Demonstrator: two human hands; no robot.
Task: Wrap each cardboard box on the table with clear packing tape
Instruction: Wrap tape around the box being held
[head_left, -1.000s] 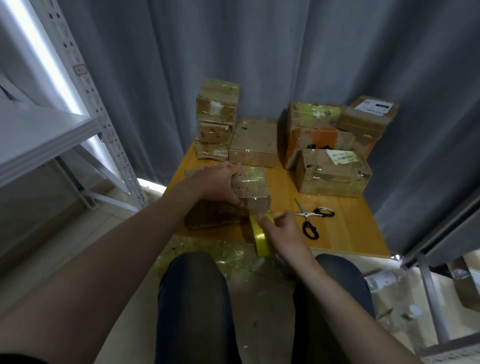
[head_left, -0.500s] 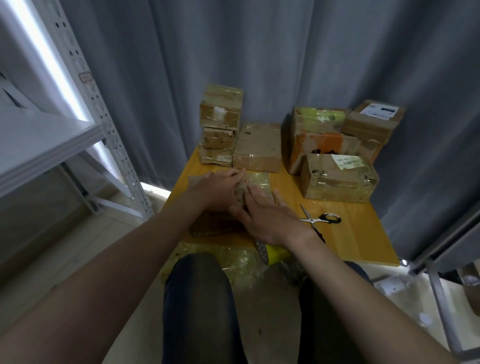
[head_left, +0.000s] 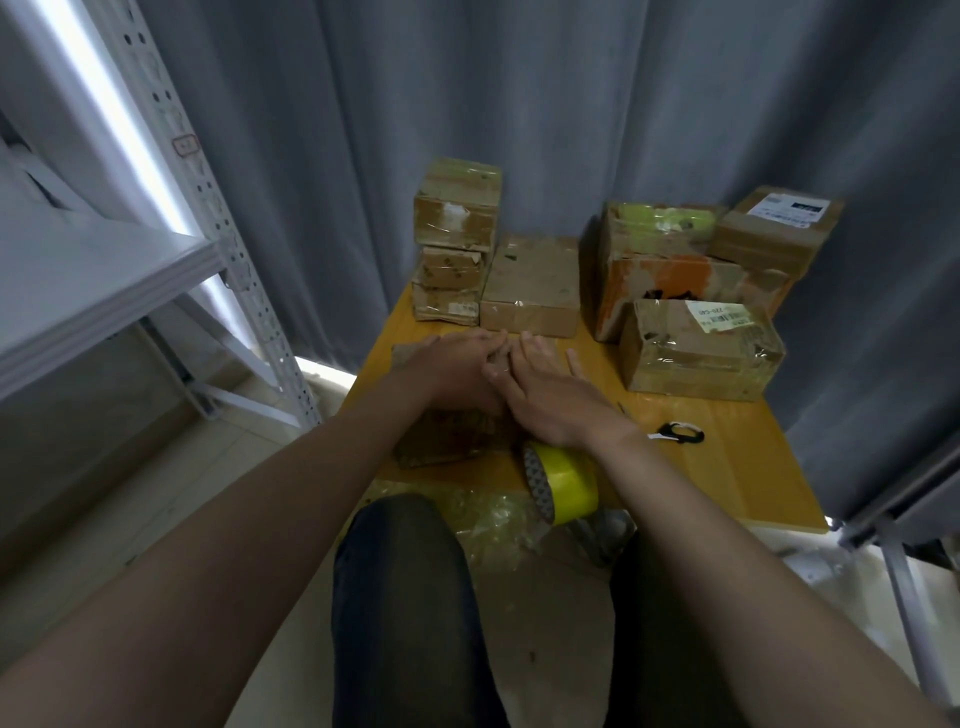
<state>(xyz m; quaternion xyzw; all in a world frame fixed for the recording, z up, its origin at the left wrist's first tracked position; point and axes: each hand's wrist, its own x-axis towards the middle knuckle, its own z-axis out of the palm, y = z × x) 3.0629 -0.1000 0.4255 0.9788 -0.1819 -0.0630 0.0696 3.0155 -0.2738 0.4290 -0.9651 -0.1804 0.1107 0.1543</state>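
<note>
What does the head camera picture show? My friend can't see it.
The left hand and right hand rest on a cardboard box on a yellow table. A tape roll sits by the right wrist, scissors lie nearby, and taped boxes stand behind.

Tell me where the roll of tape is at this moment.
In the head view, the roll of tape is at the near edge of the table, just under the wrist of the right hand, left of the scissors.

Table (head_left: 727, 483) — orange-yellow wood. Tape roll (head_left: 571, 480) at near edge: bright yellow, side face dotted grey. Far-right box (head_left: 670, 280) brown, splashed orange, top yellow-green. Scissors (head_left: 683, 433) handles black. Curtain (head_left: 519, 104) behind — plain slate grey.
</note>
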